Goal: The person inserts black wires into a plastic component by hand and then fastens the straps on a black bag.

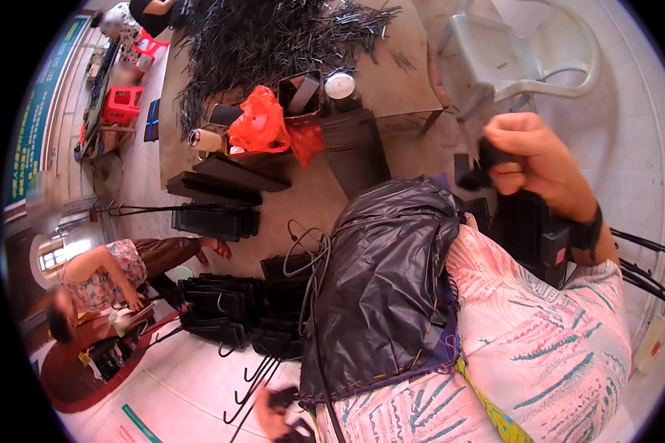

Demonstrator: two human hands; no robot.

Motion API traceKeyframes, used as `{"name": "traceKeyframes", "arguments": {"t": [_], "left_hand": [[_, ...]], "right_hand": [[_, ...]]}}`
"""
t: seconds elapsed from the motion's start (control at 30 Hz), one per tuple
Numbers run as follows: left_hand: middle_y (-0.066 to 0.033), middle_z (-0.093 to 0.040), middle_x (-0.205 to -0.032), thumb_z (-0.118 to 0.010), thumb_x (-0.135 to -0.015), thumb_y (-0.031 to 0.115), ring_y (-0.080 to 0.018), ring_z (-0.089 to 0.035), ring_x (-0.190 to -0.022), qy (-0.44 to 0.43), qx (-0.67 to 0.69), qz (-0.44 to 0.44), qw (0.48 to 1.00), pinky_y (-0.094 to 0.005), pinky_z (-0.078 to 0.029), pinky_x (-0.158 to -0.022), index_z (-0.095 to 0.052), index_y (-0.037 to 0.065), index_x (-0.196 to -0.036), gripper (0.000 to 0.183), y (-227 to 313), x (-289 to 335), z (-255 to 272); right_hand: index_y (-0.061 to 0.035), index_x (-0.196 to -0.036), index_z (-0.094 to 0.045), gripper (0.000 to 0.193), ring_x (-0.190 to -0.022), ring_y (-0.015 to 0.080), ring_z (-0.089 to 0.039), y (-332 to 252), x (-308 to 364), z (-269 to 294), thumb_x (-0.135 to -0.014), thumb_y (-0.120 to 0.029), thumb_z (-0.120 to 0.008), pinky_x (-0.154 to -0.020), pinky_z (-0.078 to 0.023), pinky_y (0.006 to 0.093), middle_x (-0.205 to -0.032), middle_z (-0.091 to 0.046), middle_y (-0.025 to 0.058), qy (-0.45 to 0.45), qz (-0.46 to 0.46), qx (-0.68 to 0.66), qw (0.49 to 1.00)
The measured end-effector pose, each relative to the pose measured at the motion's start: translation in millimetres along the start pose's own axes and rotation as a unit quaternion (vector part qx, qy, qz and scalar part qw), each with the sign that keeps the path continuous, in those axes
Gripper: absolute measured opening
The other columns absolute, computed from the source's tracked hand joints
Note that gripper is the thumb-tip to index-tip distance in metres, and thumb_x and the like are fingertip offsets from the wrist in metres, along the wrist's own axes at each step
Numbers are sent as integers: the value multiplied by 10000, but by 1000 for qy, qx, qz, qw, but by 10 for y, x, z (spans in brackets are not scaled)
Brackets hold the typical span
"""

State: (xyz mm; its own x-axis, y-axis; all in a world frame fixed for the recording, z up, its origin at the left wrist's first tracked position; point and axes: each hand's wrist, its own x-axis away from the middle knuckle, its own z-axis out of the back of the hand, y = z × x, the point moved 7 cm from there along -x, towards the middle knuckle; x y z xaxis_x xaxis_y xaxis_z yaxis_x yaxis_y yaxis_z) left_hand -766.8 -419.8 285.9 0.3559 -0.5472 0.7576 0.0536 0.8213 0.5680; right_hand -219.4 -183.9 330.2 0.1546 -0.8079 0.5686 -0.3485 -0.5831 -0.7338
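Note:
My right hand (528, 155) is raised at the right, its fingers closed in a fist against a small, dark, soft-looking piece (488, 162). What that piece is, I cannot make out. A black band (587, 232) circles that wrist. At the lower edge my left hand (270, 415) shows only in part, with dark strips across it; blur hides its fingers. It is beside several thin black hooked rods (255, 380). Between the hands, a shiny black apron (391, 295) covers my lap, and a grey cable (321, 255) loops along its left side.
Ahead, a table (403, 70) bears a heap of thin dark metal pieces (273, 44), a red plastic bag (258, 122) and a white-lidded jar (340, 87). A pale plastic chair (506, 55) stands far right. Stacked black items (218, 303) lie left, near a seated person (103, 269).

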Motion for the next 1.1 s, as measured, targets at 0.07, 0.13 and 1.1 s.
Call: {"name": "traceKeyframes", "arguments": {"t": [0.07,0.13,1.1], "left_hand": [[-99,-486,-1109,-414,-728,-3,-126,-538,-759,102,-15,-205,973,-142,-381,-537,-406,-24,-1219,491,742,-88,-87],[-117,-476,-1138,-441,-721,7,-156,-530,-884,55,-57,-336,939,-177,-415,-644,-397,-42,-1221,504,1333,-138,-478],[-15,-489,-619,-496,-839,174,-79,-296,-379,-78,416,-131,896,-232,-226,-358,-513,40,-874,140,1728,-430,-2191]], "right_hand": [[-7,-718,-485,183,-459,104,-407,218,-255,-397,-824,-149,-533,-390,-297,217,-577,-436,32,-79,-58,-1,995],[10,-739,-503,168,-466,119,-441,466,-418,-661,-816,-135,-539,-395,-317,222,-587,-473,55,-138,-113,-6,984],[0,-962,-605,293,-476,90,-498,1529,-534,-1978,-672,-36,-608,-399,-373,207,-639,-577,48,-344,-98,296,886]]}}
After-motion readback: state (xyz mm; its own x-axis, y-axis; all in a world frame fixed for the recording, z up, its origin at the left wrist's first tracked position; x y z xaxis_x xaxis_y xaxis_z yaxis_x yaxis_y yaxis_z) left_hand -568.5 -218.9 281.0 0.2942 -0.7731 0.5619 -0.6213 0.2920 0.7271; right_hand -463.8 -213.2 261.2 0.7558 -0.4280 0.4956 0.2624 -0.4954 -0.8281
